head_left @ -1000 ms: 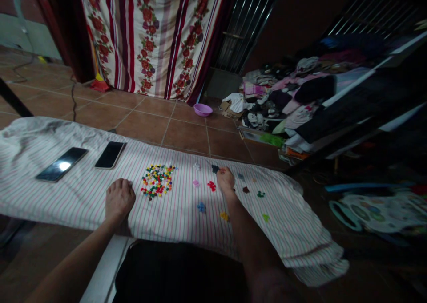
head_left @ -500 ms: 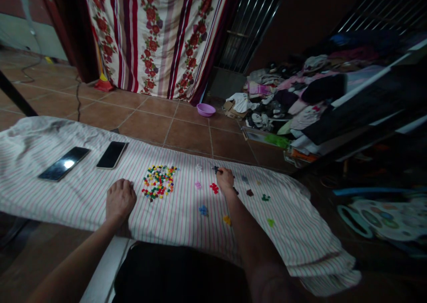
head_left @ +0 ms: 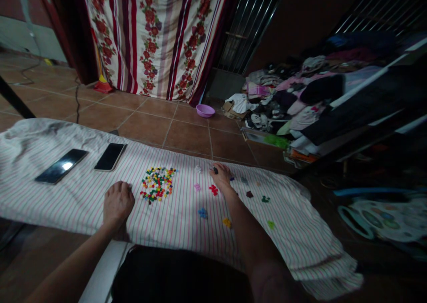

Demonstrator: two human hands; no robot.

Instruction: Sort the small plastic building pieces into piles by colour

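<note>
Fingers curled, my left hand [head_left: 118, 203] rests on the striped cloth [head_left: 180, 223]; anything inside it is hidden. To its right lies a mixed heap of tiny coloured beads [head_left: 157, 185]. My right hand [head_left: 221, 177] is over a small group of black beads [head_left: 215, 171], fingers apart around it. Close by are small groups of white beads [head_left: 198, 169], pink beads [head_left: 197, 187] and red beads [head_left: 213, 190]. Nearer to me are blue beads [head_left: 202, 212] and yellow beads [head_left: 227, 223]. Right of my forearm sit brown beads [head_left: 249, 194], dark green beads [head_left: 265, 199] and light green beads [head_left: 271, 224].
Two phones, one with a bright reflection [head_left: 62, 166] and one dark [head_left: 110, 156], lie on the left. Beyond the cloth's far edge is a tiled floor with a purple basin [head_left: 205, 111]. A floral curtain [head_left: 150, 40] hangs behind; a clothes pile [head_left: 283, 94] is at right.
My right hand has shifted slightly left and its fingers have spread over the black beads. My left hand stays curled on the cloth. The view has moved slightly.
</note>
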